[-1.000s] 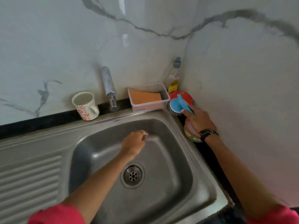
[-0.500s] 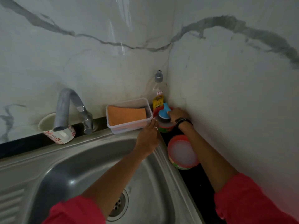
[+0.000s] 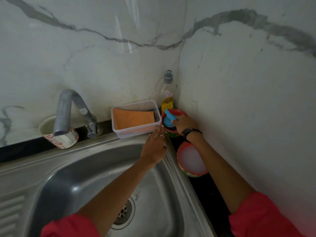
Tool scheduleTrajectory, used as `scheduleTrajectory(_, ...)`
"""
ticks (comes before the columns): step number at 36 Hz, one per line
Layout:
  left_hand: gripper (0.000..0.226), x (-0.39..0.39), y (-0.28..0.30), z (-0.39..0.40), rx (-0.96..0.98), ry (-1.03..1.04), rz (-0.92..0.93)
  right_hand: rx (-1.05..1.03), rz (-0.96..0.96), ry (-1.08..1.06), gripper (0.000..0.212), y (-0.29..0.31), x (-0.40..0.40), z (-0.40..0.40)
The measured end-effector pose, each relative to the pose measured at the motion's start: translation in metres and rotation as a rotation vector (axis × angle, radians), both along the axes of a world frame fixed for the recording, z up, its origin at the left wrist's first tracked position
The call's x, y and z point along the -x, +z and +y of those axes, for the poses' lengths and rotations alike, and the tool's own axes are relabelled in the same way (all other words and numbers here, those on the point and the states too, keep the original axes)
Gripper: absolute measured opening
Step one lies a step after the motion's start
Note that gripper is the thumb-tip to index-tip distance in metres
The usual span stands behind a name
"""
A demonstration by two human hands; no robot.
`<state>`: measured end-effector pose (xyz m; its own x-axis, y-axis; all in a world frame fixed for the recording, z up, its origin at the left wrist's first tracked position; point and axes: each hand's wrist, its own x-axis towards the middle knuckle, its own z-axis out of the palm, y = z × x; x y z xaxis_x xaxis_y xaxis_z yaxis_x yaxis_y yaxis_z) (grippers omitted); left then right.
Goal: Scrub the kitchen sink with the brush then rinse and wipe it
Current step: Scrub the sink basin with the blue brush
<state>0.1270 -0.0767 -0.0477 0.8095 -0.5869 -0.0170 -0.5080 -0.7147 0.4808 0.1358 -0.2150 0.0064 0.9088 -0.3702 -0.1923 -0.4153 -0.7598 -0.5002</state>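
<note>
fingers (image 3: 176, 120) of right hand (image 3: 183, 123) curled over the blue handle of the brush (image 3: 168, 118), gripping it where it sits in the red bowl (image 3: 181, 112) in the counter's far right corner. left hand (image 3: 154, 147) flat, fingers straight and close together, tips touching the near right corner of the clear plastic tub (image 3: 136, 117), palm above the rim of the sink (image 3: 85, 168).

against half a second back: much the same pose; right hand still on the brush in the bowl, left hand slid a touch further up to the tub's corner. a full second back, left hand down inside the basin and curled, faucet seen from straight above; now view swung right and lower.

orange sponge (image 3: 133, 119) lying in the tub. clear bottle (image 3: 168, 93) with grey cap and yellow label standing behind the bowl, hard in the corner. second red-rimmed bowl (image 3: 191, 159) on the black counter (image 3: 208, 190) just beside the sink's right edge, under the right forearm. dark wristband on the right wrist, ring on a left finger. grey faucet (image 3: 68, 110) arching over a white mug (image 3: 59, 135) with red flowers at the back ledge. round drain (image 3: 125, 211) partly hidden by the left forearm. ribbed drainboard at far left. white marble-look walls (image 3: 239, 82) with grey veins meeting at the corner. red sleeves at the bottom edge.
</note>
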Motion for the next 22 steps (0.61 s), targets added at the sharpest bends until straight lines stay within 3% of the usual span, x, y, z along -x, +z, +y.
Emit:
scheduleTrajectory(4, 0.077, 0.006, 0.003, 0.017, 0.011, 0.006, 0.05, 0.045, 0.018, -0.041, 0.039, 0.007, 0.007, -0.002)
scheduleTrajectory(11, 0.068, 0.037, 0.011, 0.06, 0.223, 0.056, 0.109, 0.012, -0.259, -0.13, 0.04, 0.021, 0.046, 0.029)
scheduleTrajectory(15, 0.059, 0.073, 0.018, 0.101, 0.238, 0.058, 0.138, -0.168, -0.42, -0.12, 0.03, 0.035, 0.085, 0.066)
scheduleTrajectory(18, 0.051, 0.098, 0.021, 0.143, 0.134, 0.012, 0.227, -0.293, -0.391, -0.079, 0.027, 0.033, 0.114, 0.099)
scheduleTrajectory(22, 0.04, 0.125, 0.014, 0.209, 0.015, 0.008, 0.325, -0.422, -0.216, 0.001, 0.02, 0.017, 0.155, 0.15)
